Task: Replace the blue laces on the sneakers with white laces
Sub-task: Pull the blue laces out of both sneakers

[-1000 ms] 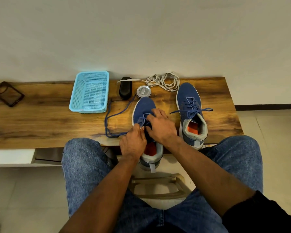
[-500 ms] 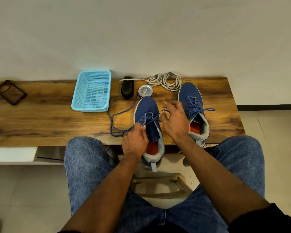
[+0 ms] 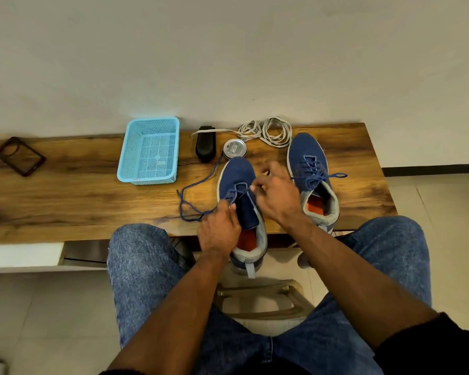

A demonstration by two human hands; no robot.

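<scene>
Unlacing stage, early. Left hand (image 3: 219,230) steadies the near sneaker (image 3: 240,185) on the bench (image 3: 65,201); right hand (image 3: 278,196) pinches its half-loosened blue lace (image 3: 198,185). Second sneaker (image 3: 310,169) fully laced; white laces (image 3: 266,131) lie unused behind.

A plain domestic room is suggested: a wooden slab tabletop (image 3: 65,201) is set against a bare off-white wall (image 3: 228,50), pale floor tiles (image 3: 444,226) are seen below, and household odds such as a blue plastic basket (image 3: 149,152) are laid out.
</scene>
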